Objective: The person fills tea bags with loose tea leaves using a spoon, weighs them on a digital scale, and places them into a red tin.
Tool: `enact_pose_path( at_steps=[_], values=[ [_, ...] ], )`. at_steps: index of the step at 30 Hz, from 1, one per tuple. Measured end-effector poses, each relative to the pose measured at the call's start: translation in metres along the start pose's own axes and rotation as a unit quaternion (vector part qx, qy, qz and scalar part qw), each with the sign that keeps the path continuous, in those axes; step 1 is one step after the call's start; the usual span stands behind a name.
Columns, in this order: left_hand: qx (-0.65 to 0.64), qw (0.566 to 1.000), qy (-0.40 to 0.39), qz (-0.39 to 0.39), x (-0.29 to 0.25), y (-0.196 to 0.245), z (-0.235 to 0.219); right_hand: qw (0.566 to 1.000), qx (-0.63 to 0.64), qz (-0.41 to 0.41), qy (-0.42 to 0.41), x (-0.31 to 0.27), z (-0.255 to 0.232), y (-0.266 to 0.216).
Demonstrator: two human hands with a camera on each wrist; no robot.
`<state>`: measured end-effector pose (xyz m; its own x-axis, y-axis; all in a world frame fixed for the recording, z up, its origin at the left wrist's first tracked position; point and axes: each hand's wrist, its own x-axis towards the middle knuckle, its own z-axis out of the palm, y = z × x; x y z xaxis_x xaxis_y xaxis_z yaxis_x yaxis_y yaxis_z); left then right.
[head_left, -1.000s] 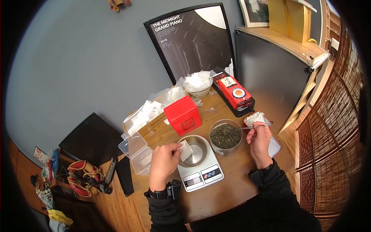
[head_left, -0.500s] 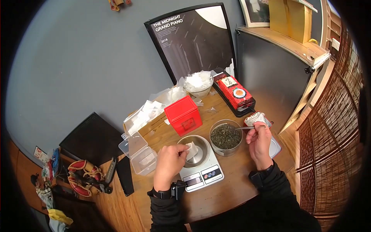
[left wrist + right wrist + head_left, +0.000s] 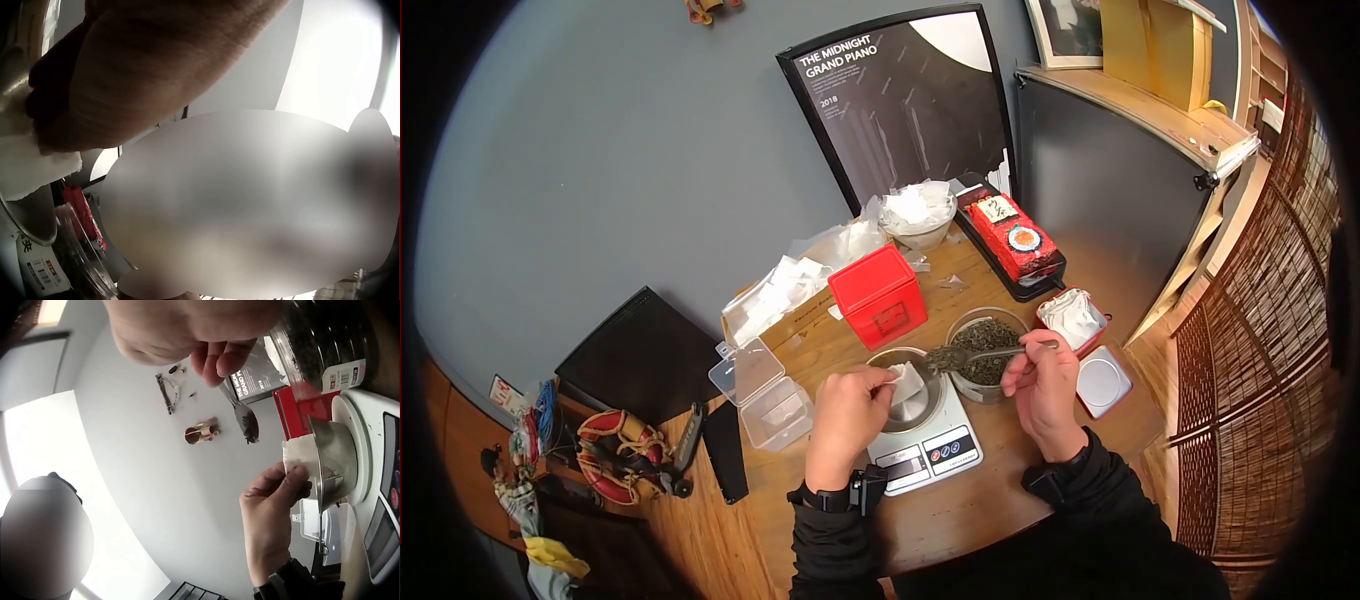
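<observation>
My left hand [image 3: 846, 410] pinches a small white tea bag [image 3: 908, 382] at its edge, over a steel bowl [image 3: 922, 412]. That bowl sits on a white kitchen scale [image 3: 940, 462]. In my right hand [image 3: 1045, 395] is a metal spoon [image 3: 998, 352], gripped by its handle. Dark dried leaves [image 3: 947, 359] are heaped on the spoon, to the right of the tea bag and close to it. Behind the spoon stands a clear round tub [image 3: 956, 326] of the same leaves. The right wrist view has the loaded spoon [image 3: 246, 420] above the bag [image 3: 300, 453].
A red box [image 3: 880, 300] stands behind the bowl. Left of the scale lies an open clear plastic case [image 3: 772, 425]. White bags fill a carton [image 3: 785, 290], a glass bowl [image 3: 920, 232] and a red tin [image 3: 1072, 318]. A tin lid [image 3: 1104, 382] and a red packet [image 3: 1012, 238] are at the right.
My right hand has brought the spoon out of the tub and leftward, carrying leaves toward the tea bag. My left hand has shifted right with the bag, further over the bowl.
</observation>
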<state>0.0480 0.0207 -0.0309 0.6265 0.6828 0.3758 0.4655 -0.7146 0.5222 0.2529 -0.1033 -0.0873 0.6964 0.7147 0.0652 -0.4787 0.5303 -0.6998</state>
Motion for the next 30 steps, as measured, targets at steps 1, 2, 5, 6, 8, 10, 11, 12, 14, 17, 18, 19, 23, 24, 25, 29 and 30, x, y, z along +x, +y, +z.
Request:
enact_pose_path(
  at_steps=[1,2,5,6,8,10,11,12,14,17,18,19,23,24,25,29,30],
  values=[
    [-0.001,1.0,-0.005,-0.029,0.0,0.0,-0.003,1.0,0.003,0.005,-0.01,-0.001,0.002,0.001],
    [-0.001,0.998,-0.009,-0.057,0.0,-0.001,-0.004,1.0,0.003,0.005,-0.01,-0.002,0.004,0.004],
    [0.002,1.0,0.018,-0.019,0.0,-0.005,0.0,0.999,0.01,0.009,-0.037,-0.004,0.01,0.011],
    [0.002,1.0,0.019,-0.019,0.0,-0.004,0.0,0.999,0.002,0.008,-0.037,-0.005,0.011,0.012],
    [-0.009,1.0,0.016,-0.014,0.001,-0.001,0.0,0.999,-0.006,0.007,-0.037,-0.005,0.012,0.013],
    [-0.012,1.0,0.019,-0.017,0.001,-0.001,0.0,0.999,-0.012,0.008,-0.041,-0.005,0.01,0.014],
    [-0.016,0.999,0.023,-0.021,0.0,0.0,0.0,0.999,-0.012,0.008,-0.04,-0.005,0.01,0.014],
    [-0.016,0.999,0.022,-0.02,0.0,0.0,0.0,0.999,-0.02,0.007,-0.042,-0.006,0.011,0.014],
    [-0.022,0.999,0.015,-0.037,0.001,0.002,0.0,0.999,-0.027,0.006,-0.046,-0.007,0.012,0.014],
    [-0.017,0.999,0.009,-0.048,0.0,0.003,0.0,0.997,-0.046,-0.005,-0.062,-0.009,0.013,0.016],
    [-0.017,0.999,0.009,-0.048,0.0,0.003,0.001,0.996,-0.052,-0.007,-0.068,-0.009,0.013,0.016],
    [-0.023,0.998,0.007,-0.05,0.0,0.001,0.003,0.996,-0.057,-0.008,-0.075,-0.01,0.012,0.016],
    [-0.038,0.998,0.002,-0.05,0.001,0.006,0.002,0.994,-0.075,-0.007,-0.077,-0.011,0.011,0.017],
    [-0.038,0.998,0.001,-0.05,0.001,0.006,0.002,0.994,-0.081,-0.005,-0.078,-0.011,0.01,0.018],
    [-0.045,0.998,-0.003,-0.049,0.001,0.005,0.001,0.993,-0.087,-0.003,-0.079,-0.011,0.01,0.018],
    [-0.06,0.997,-0.007,-0.043,0.002,0.005,0.002,0.989,-0.121,-0.026,-0.082,-0.013,0.014,0.019],
    [-0.06,0.997,-0.007,-0.043,0.002,0.004,0.002,0.988,-0.128,-0.026,-0.087,-0.014,0.015,0.02]
  ],
)
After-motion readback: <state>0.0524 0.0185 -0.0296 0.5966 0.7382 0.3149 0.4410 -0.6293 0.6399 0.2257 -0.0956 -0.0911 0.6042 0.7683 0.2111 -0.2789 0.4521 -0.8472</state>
